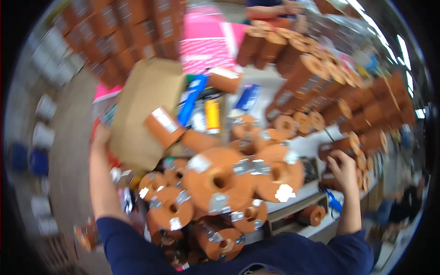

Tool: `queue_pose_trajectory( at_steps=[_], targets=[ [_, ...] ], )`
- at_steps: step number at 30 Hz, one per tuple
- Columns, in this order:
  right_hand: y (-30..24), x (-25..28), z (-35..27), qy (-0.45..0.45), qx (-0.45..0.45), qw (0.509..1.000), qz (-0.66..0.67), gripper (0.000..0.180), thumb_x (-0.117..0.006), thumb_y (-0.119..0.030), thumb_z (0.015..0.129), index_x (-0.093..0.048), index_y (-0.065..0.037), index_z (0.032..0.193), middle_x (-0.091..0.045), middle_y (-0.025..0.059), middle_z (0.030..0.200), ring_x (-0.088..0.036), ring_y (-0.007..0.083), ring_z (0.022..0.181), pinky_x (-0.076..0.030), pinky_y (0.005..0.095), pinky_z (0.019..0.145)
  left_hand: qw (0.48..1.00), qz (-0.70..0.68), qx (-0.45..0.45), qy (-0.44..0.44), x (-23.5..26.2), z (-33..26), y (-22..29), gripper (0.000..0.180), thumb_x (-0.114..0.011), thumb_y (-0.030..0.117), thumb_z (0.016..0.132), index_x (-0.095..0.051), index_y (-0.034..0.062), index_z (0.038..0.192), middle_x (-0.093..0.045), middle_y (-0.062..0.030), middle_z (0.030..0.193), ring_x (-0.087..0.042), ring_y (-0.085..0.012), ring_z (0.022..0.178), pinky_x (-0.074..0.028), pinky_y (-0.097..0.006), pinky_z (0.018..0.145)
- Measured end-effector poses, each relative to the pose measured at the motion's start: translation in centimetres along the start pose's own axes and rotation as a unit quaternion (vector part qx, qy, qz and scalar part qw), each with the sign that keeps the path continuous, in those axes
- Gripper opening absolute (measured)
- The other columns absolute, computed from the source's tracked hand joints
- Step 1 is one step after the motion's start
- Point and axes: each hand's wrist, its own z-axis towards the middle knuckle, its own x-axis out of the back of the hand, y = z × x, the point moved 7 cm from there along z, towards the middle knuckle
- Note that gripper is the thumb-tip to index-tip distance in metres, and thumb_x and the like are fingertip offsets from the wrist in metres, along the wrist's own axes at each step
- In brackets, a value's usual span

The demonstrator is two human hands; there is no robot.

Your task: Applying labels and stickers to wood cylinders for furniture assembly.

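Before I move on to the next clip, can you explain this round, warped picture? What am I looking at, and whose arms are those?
One wide fisheye camera on a person's head looks down, so edges bend. The two bare forearms from the bottom are the wearer's own. The left hand touches the edge of a brown cardboard box. The right hand rests on orange-brown rolls at the right. A heap of such rolls, with silvery tags, lies on the white table. Motion blur hides whether either hand grips anything.
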Motion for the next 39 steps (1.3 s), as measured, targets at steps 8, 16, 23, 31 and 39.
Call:
queue_pose_trajectory(
  at_steps=[8,16,23,31,39],
  targets=[
    [-0.4,0.7,-0.4,0.007,0.039,0.996,-0.082,0.017,-0.057,-0.019,0.072,-0.059,-0.004,0.079,-0.059,0.0145,0.071,-0.058,0.0303,0.072,-0.047,0.0392,0.064,0.972,-0.235,-0.016,0.024,-1.4,3.7,-5.6,0.027,-0.051,0.011,0.077,-0.055,-0.0042,0.099,-0.061,-0.0139,0.086,-0.057,-0.0205,0.079,-0.044,-0.032,0.068],
    [-0.3,0.3,-1.1,-0.028,0.016,0.997,-0.076,0.016,-0.055,-0.017,0.073,-0.059,-0.003,0.079,-0.06,0.0137,0.073,-0.059,0.0296,0.073,-0.047,0.0386,0.066,0.86,-0.495,0.094,-0.087,-3.1,1.5,-4.2,0.033,-0.052,0.006,0.076,-0.05,-0.0011,0.108,-0.059,-0.0053,0.087,-0.053,-0.0145,0.066,-0.044,-0.029,0.06],
    [0.7,-0.1,-1.3,-0.041,0.008,0.996,-0.076,0.016,-0.055,-0.018,0.074,-0.059,-0.003,0.079,-0.06,0.0142,0.073,-0.059,0.0297,0.073,-0.047,0.0388,0.065,0.916,-0.378,0.112,-0.073,-2.6,3.1,-6.8,0.036,-0.052,0.009,0.076,-0.048,-0.0014,0.111,-0.058,-0.0083,0.092,-0.054,-0.0177,0.073,-0.045,-0.032,0.064],
    [-0.1,-0.2,-0.2,-0.031,0.028,0.995,-0.096,0.017,-0.057,-0.018,0.073,-0.06,-0.004,0.082,-0.06,0.0145,0.076,-0.058,0.0314,0.074,-0.047,0.0389,0.065,0.995,-0.035,0.04,0.086,-1.6,3.9,-13.7,0.043,-0.057,0.018,0.075,-0.047,0.0008,0.112,-0.054,-0.0178,0.107,-0.051,-0.026,0.1,-0.042,-0.037,0.08],
    [0.9,-2.6,-0.9,-0.025,0.051,0.998,0.006,0.008,-0.054,-0.001,0.073,-0.054,0.004,0.079,-0.053,0.0118,0.06,-0.051,0.0156,0.052,-0.042,0.0277,0.052,0.992,-0.019,0.01,0.128,4.8,-2.1,2.6,0.025,-0.053,0.014,0.071,-0.056,0.0033,0.093,-0.057,-0.022,0.092,-0.055,-0.0359,0.087,-0.044,-0.042,0.075]
  ],
)
